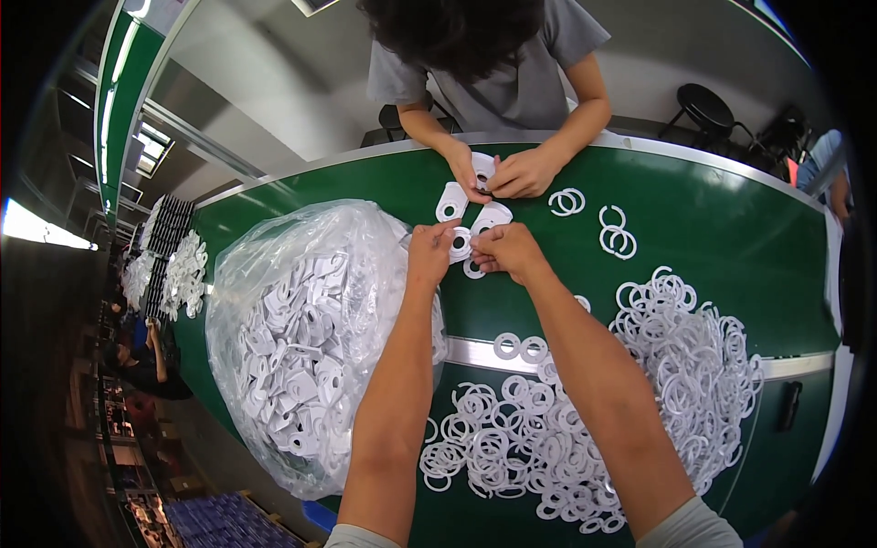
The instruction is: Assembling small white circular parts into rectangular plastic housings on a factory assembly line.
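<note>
My left hand [429, 255] pinches the left edge of a white plastic piece with a round hole [461, 241], above the middle of the green table. My right hand [513, 250] closes its fingertips at the same piece's right side; whether a thin ring is between them too is hidden. Just beyond lies a white tab-shaped piece with a rounded end [451, 202], and another white piece [493, 216] sits beside my right fingers. Under my hands a flat white washer [474, 268] shows partly. Across the table, a co-worker's hands [521, 173] hold a similar white holed piece [483, 167].
A large clear plastic bag [228, 301] full of white tab-shaped pieces stands left of my arms. Heaps of white split rings [681, 365] and flat washers [566, 457] spread on the right and near side. Loose split rings [618, 239] lie farther right. A dark stool [705, 108] stands behind the table.
</note>
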